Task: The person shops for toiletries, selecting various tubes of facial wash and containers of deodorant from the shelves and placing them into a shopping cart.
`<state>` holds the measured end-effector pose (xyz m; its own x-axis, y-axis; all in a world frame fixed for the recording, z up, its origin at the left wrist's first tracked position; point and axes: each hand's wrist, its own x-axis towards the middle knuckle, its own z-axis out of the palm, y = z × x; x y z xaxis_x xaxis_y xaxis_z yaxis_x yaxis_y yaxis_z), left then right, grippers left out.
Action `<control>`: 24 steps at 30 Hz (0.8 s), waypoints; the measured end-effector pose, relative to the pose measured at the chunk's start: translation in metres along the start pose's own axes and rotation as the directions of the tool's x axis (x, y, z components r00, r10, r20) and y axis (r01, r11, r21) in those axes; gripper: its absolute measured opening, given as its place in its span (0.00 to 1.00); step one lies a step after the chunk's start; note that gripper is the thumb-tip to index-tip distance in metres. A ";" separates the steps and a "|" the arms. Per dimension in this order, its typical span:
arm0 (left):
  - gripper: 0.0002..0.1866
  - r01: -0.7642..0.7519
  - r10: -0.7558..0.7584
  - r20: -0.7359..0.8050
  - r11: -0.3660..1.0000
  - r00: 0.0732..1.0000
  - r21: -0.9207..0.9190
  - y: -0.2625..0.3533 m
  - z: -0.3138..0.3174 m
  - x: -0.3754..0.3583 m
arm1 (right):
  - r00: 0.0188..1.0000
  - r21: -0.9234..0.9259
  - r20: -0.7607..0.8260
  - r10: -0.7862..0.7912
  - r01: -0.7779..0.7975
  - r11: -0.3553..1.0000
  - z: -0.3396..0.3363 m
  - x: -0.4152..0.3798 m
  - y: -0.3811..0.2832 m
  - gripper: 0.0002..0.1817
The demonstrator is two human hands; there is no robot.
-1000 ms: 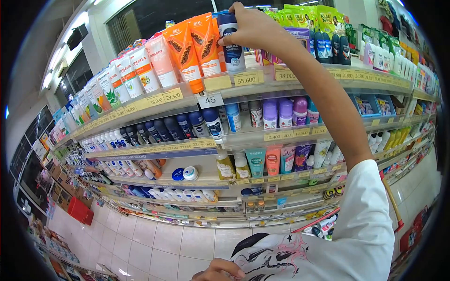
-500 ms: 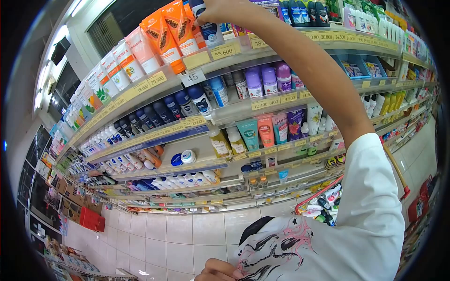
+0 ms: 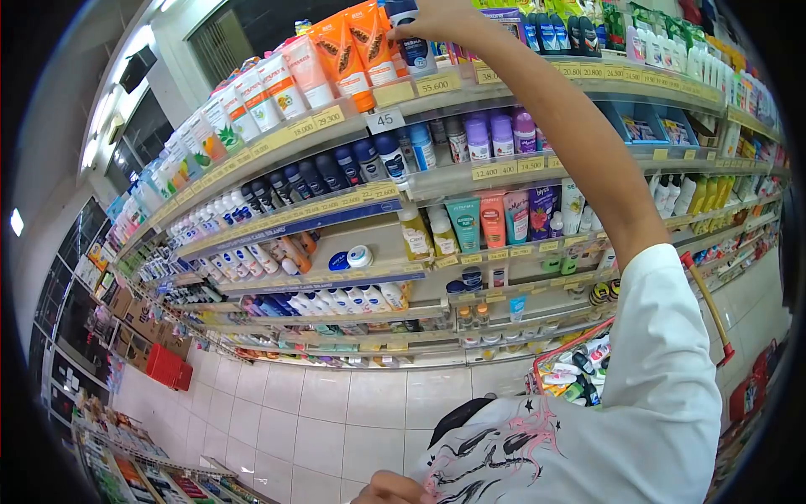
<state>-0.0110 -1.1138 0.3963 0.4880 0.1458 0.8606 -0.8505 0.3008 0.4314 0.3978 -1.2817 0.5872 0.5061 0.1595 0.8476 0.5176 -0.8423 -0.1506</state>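
Observation:
High on the top shelf, my right hand [image 3: 443,20] is closed around a dark blue roll-on deodorant bottle [image 3: 416,54]. The bottle is upright above the 55.600 price tag, just right of orange papaya tubes [image 3: 342,57]. Its cap is partly cut off by the frame's top edge. My left hand [image 3: 389,487] is low in front of my body, fingers curled. Whatever it holds, if anything, is hidden. Dark blue roll-on bottles [image 3: 391,156] line the shelf below.
Purple-capped roll-ons [image 3: 501,134] and coloured tubes [image 3: 494,220] fill the lower shelves. A red-rimmed basket [image 3: 537,370] full of bottles is at the right, near a wooden handle [image 3: 709,302]. A red crate [image 3: 170,367] rests on the tiled floor [image 3: 319,420] at left.
The view has shifted, so the shelves appear farther right. My right hand still grips the roll-on at the same place on the top shelf. My left hand remains low and curled.

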 end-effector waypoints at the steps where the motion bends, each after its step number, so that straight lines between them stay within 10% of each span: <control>1: 0.11 0.030 -0.030 -0.016 1.000 0.999 0.008 0.013 0.003 -0.004 | 0.998 0.031 -0.053 0.036 -0.034 0.999 -0.009 -0.010 -0.003 0.39; 6: 0.11 0.203 -0.206 -0.089 0.978 0.975 -0.035 0.046 0.007 -0.034 | 0.946 0.490 -0.320 0.054 0.117 0.864 -0.072 -0.092 -0.019 0.31; 8: 0.12 0.217 -0.166 -0.191 0.935 0.967 0.282 0.053 -0.001 -0.068 | 0.952 0.590 -0.278 0.124 0.068 0.805 -0.098 -0.146 -0.022 0.25; 9: 0.13 0.234 -0.174 -0.219 0.928 0.960 0.289 0.053 -0.001 -0.074 | 0.890 0.392 -0.455 -0.033 0.233 0.890 -0.100 -0.171 -0.008 0.19; 15: 0.17 0.229 -0.248 -0.234 0.968 0.940 -0.107 0.013 0.023 -0.082 | 0.923 0.221 -0.202 0.326 -0.282 0.934 -0.115 -0.386 0.083 0.21; 18: 0.19 0.325 -0.366 -0.185 0.920 0.912 -0.219 0.000 0.020 -0.084 | 0.761 0.022 -0.005 0.649 -0.649 0.761 -0.096 -0.541 0.140 0.14; 21: 0.14 0.853 -0.805 0.302 0.517 0.511 -0.068 -0.006 0.006 -0.058 | 0.527 -0.063 0.082 0.846 -0.845 0.532 -0.079 -0.721 0.173 0.13; 22: 0.14 0.868 -0.815 0.313 0.491 0.487 -0.071 -0.010 0.010 -0.064 | 0.463 0.068 0.118 0.878 -0.886 0.458 -0.078 -0.766 0.157 0.12; 23: 0.14 0.851 -0.812 0.261 0.517 0.522 -0.091 -0.014 0.017 -0.072 | 0.337 -0.317 0.132 0.932 -0.877 0.362 -0.079 -0.793 0.133 0.13; 24: 0.15 0.827 -0.801 0.210 0.551 0.561 -0.110 -0.019 0.020 -0.078 | 0.401 -0.180 0.111 0.910 -0.892 0.415 -0.071 -0.835 0.113 0.13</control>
<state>-0.0369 -1.1499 0.3264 0.9136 -0.3570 0.1944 -0.0432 0.3903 0.9197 -0.0150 -1.5469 -0.1020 0.7498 -0.6453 0.1463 -0.3612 -0.5845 -0.7265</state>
